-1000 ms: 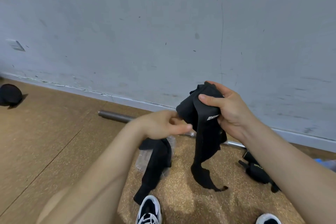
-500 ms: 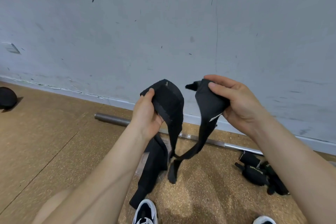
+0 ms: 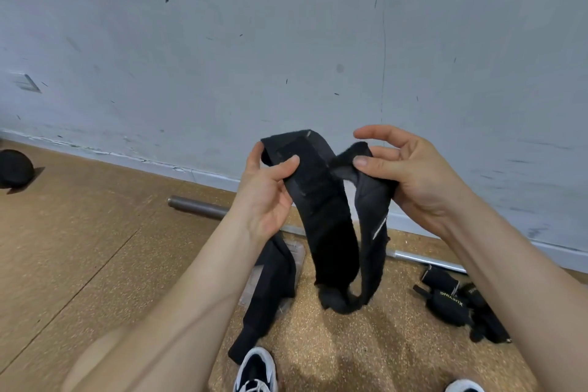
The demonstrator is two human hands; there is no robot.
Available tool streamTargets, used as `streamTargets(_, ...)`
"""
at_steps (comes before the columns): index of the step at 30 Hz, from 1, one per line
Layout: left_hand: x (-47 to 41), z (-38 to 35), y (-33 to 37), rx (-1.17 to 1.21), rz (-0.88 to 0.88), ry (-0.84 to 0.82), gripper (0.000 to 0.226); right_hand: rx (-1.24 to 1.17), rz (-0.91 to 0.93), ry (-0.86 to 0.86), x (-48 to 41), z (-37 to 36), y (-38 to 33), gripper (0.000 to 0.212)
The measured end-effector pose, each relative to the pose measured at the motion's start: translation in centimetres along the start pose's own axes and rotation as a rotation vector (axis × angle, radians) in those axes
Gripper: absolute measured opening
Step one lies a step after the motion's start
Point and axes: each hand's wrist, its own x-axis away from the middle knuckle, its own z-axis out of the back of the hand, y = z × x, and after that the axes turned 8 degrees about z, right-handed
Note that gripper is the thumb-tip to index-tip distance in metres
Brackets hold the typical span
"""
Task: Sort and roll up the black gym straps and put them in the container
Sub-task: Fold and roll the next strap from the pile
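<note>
A long black gym strap (image 3: 331,232) hangs in a U between my hands, in front of the wall. My left hand (image 3: 270,188) pinches its wide left end between thumb and fingers. My right hand (image 3: 404,175) grips the narrower right end, which has a white mark lower down. The strap's loop dangles just above the cork floor. Below my left forearm a clear plastic container (image 3: 294,256) lies on the floor, with another black strap (image 3: 264,299) draped across it. Several rolled black straps (image 3: 455,302) lie on the floor at the right.
A steel barbell (image 3: 197,205) lies along the base of the grey wall, behind my hands. A black round object (image 3: 14,169) sits at the far left. My two shoes (image 3: 256,371) show at the bottom edge.
My left hand took hold of one end of the strap and the hands drew it apart into a hanging U. The hands have since come closer together and the loop has risen.
</note>
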Motion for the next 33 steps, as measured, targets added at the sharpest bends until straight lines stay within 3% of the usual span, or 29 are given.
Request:
streamTargets(3,0.1,-0.2,-0.2,-0.012,-0.021,0.041,0.078,0.032,0.003,0.001,-0.1,-0.1,0.3,0.037)
streamTargets(6,0.2,-0.6,-0.4,-0.125,-0.035,0.046,0.035,0.163,0.033,-0.008,-0.1,-0.2,0.6,0.028)
streamTargets(8,0.0,-0.6,-0.4,-0.130,-0.021,0.036,0.026,0.268,0.083,-0.019,0.0,-0.3,0.5,0.025)
streamTargets(10,0.2,-0.5,-0.1,-0.123,-0.003,-0.027,0.031,0.316,0.128,-0.011,0.1,-0.5,0.2,0.024)
streamTargets(14,0.3,-0.2,0.1,-0.291,-0.078,-0.206,0.092,0.274,0.145,0.026,0.0,-0.5,0.0,0.017)
streamTargets(15,0.2,-0.4,0.0,-0.331,-0.108,-0.202,0.098,0.273,0.143,0.027,0.0,-0.4,-0.1,0.015)
streamTargets(17,0.2,-0.8,-0.1,-0.359,-0.142,-0.137,0.084,0.307,0.141,0.013,0.1,-0.3,-0.5,0.012)
streamTargets(21,0.2,-1.5,-0.4,-0.391,-0.118,-0.038,0.034,0.496,0.172,-0.010,0.4,-0.6,-0.9,0.021)
streamTargets(24,0.2,-1.8,-0.8,-0.435,-0.077,-0.079,0.035,0.561,0.185,0.026,0.6,-0.8,-1.0,0.020)
streamTargets(27,0.5,-2.2,-0.9,-0.475,-0.043,-0.163,0.043,0.333,0.137,0.083,0.6,-0.6,-0.9,0.007)
streamTargets(30,0.6,-2.3,-1.2,-0.499,-0.072,-0.205,0.052,0.109,0.019,0.024,0.5,0.3,-0.9,0.029)
streamTargets(33,0.7,-2.2,-1.1,-0.456,-0.120,-0.212,0.057,0.139,0.003,-0.054,0.5,0.6,-0.3,0.033)
